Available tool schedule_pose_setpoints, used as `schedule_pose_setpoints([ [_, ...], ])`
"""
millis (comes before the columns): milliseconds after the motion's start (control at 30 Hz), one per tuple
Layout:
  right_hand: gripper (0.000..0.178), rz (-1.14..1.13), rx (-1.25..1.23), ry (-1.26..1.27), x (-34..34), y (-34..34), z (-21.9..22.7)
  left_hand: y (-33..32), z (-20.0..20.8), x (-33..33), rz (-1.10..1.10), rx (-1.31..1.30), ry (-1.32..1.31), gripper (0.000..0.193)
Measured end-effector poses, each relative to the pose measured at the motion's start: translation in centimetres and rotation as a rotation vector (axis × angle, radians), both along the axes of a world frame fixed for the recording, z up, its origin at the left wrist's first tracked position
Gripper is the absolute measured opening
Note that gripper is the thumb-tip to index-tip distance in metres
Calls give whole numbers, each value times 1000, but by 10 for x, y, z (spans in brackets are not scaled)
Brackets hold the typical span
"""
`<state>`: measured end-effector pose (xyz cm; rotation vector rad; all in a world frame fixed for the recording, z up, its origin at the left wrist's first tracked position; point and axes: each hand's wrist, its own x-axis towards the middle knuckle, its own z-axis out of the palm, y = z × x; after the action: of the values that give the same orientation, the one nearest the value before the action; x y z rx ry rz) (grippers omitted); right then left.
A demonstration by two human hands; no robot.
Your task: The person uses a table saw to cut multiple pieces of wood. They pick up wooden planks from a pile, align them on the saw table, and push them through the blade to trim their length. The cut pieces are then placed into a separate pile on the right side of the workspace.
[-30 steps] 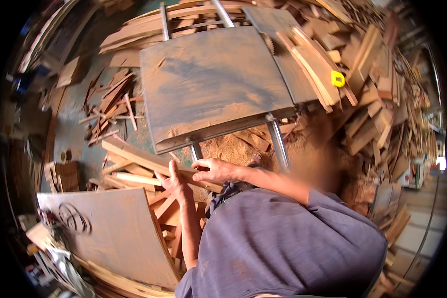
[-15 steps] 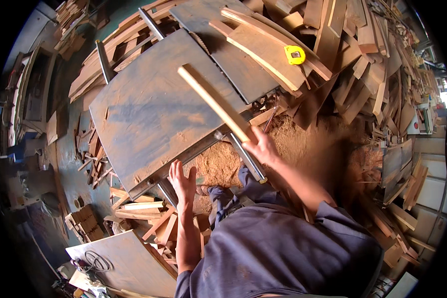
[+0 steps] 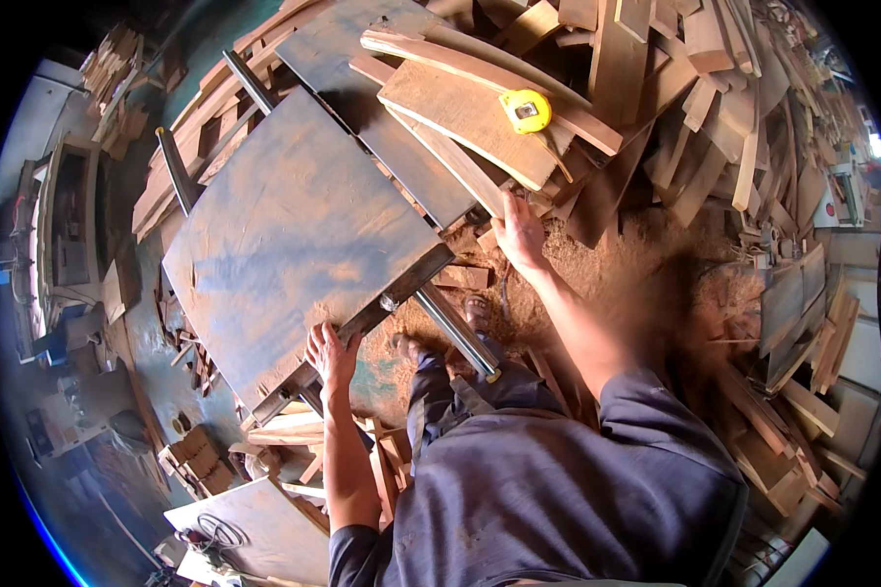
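A wide metal saw table (image 3: 294, 235), dusted with sawdust, lies ahead of me and to the left. My left hand (image 3: 334, 358) rests at its near edge, fingers laid over the rim and thumb apart, holding nothing. On the right, my right hand (image 3: 521, 233) is closed around the near end of a wooden strip (image 3: 452, 164). That strip lies beside a stack of boards, over the right part of the table. A yellow tape measure (image 3: 526, 111) sits on the top board (image 3: 460, 112).
A metal rail (image 3: 457, 331) sticks out from the table toward my legs. Offcuts (image 3: 646, 117) are heaped at the far right, and sawdust (image 3: 597, 269) covers the floor. A pale panel (image 3: 264, 533) with a coiled cable stands at the lower left.
My right hand has carried the strip from above the left table surface to the right, beside the boards. My left hand has come down onto the table edge. The view has shifted.
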<state>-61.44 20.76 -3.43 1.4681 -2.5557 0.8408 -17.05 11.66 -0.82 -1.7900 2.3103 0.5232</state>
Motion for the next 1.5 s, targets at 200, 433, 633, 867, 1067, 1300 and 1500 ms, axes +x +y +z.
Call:
schedule_pose_setpoints([
  [200, 45, 118, -282, 88, -19, -5, 46, 5, -9, 6, 20, -46, -15, 89],
  [433, 58, -243, 178, 323, -164, -23, 150, 9, -11, 4, 5, -171, 73, 75],
  [633, 61, -153, 446, 127, -200, -29, 130, 13, -13, 8, -2, -271, 82, 74],
  [867, 51, -36, 211, -226, -201, -15, 161, 14, -7, 10, -53, -251, 130, 72],
  [1067, 61, -110, 67, -350, -142, 7, 168, -2, 2, -4, 63, -101, 379, 82],
  [1300, 67, -134, -31, -642, -18, 11, 134, -22, 11, -163, 225, 307, 978, 99],
  [1500, 65, -130, -89, -704, 59, 28, 60, -33, 16, -250, 46, 215, 763, 87],
])
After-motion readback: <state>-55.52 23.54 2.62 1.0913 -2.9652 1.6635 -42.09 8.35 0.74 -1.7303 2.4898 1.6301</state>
